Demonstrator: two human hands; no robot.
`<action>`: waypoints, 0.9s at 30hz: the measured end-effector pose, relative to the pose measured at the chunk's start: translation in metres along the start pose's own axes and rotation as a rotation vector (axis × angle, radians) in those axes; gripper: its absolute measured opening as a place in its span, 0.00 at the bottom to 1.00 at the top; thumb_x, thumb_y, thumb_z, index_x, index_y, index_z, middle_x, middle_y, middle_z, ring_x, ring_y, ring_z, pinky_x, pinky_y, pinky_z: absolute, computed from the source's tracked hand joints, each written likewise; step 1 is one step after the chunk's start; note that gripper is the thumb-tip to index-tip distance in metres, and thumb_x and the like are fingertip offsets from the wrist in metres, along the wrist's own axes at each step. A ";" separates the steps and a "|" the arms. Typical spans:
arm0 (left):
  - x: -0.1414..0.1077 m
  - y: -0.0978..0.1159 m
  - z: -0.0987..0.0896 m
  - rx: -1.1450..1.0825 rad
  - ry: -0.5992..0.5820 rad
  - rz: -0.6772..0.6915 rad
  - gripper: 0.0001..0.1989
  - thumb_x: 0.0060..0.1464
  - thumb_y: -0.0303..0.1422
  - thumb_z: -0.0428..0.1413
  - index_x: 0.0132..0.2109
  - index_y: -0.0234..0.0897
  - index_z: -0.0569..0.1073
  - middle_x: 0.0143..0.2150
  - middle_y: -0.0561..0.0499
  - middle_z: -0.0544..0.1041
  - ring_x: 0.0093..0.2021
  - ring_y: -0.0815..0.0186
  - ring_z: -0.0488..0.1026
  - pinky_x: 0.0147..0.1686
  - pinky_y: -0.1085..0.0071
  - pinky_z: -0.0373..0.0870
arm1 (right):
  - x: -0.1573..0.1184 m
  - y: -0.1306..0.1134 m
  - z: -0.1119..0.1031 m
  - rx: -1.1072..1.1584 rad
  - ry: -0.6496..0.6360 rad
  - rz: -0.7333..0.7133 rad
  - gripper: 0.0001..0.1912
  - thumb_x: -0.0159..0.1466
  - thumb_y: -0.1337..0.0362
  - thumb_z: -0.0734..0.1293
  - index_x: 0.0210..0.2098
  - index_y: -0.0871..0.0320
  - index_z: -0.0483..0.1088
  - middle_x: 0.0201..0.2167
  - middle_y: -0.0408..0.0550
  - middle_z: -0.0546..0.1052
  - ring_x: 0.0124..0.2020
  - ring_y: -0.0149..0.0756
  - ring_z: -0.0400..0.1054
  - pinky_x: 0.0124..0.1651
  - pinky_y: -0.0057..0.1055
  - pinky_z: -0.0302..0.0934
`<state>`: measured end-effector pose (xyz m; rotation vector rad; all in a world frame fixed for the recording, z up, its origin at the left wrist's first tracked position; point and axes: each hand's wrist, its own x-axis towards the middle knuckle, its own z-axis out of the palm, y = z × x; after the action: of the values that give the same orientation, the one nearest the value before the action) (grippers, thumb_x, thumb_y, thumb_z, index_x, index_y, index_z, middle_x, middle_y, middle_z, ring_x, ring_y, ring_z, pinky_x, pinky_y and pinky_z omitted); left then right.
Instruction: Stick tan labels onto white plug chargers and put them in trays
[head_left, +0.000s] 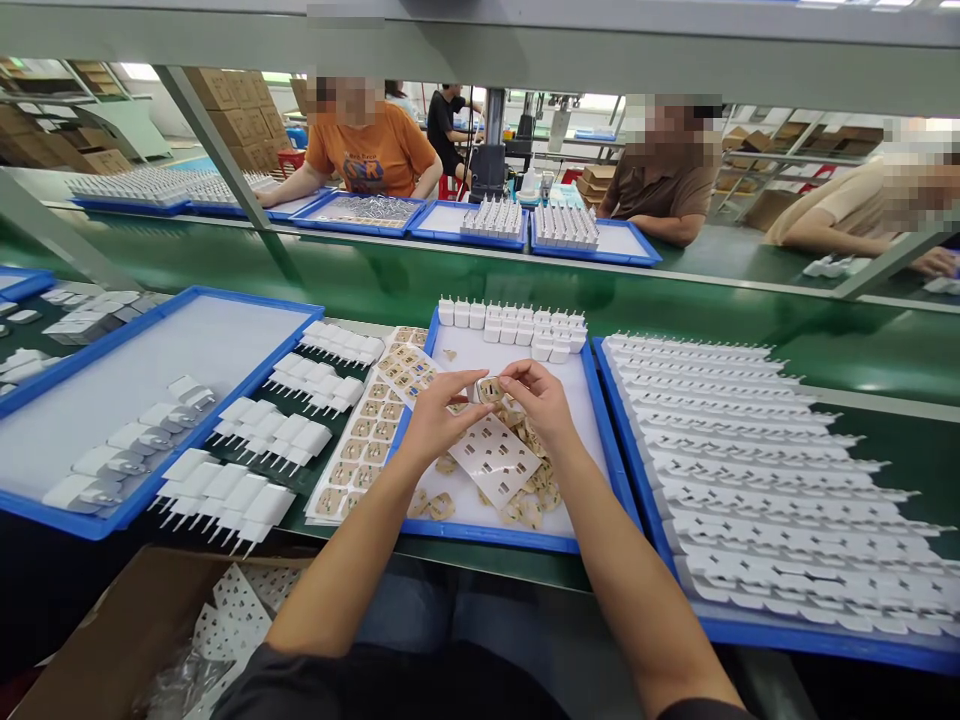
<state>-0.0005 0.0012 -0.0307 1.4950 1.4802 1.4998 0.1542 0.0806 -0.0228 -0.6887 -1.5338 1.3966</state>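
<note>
My left hand [442, 415] grips a white charger [489, 390] between thumb and fingers, its end face turned up toward me with a tan sticker and dark slots on it. The fingertips of my right hand [541, 398] pinch at the right edge of that face. Both hands are above a blue-rimmed tray [487, 535]. Below them in the tray lie a white sheet with cut-outs [496, 462] and a pile of loose tan pieces [536, 495]. White chargers with pins upward [517, 325] stand along the tray's far edge. A sticker sheet [409, 372] overlaps its left rim.
Stacked sticker sheets [360, 450] and rows of chargers [240, 490] lie left, beside another blue tray [187, 340]. A full charger tray [750, 500] is at right. Below left is a cardboard box [112, 640]. People sit across the green belt [360, 275], under a metal beam [525, 60].
</note>
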 end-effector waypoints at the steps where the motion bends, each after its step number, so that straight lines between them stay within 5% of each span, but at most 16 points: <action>1: 0.000 0.000 0.000 0.008 0.001 0.002 0.23 0.47 0.37 0.66 0.52 0.47 0.77 0.50 0.48 0.76 0.50 0.58 0.72 0.46 0.64 0.76 | 0.000 0.000 0.000 -0.002 -0.003 -0.004 0.09 0.56 0.56 0.72 0.31 0.54 0.72 0.30 0.43 0.73 0.33 0.34 0.67 0.40 0.33 0.63; 27: -0.001 0.002 0.000 0.013 0.011 0.032 0.21 0.47 0.37 0.66 0.51 0.48 0.78 0.50 0.47 0.77 0.51 0.56 0.71 0.45 0.63 0.75 | -0.002 0.009 0.003 -0.115 0.027 -0.056 0.12 0.58 0.55 0.72 0.34 0.54 0.70 0.32 0.43 0.73 0.33 0.33 0.69 0.37 0.31 0.64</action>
<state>0.0009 -0.0005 -0.0293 1.5271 1.4822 1.5217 0.1507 0.0788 -0.0317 -0.7258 -1.6095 1.2609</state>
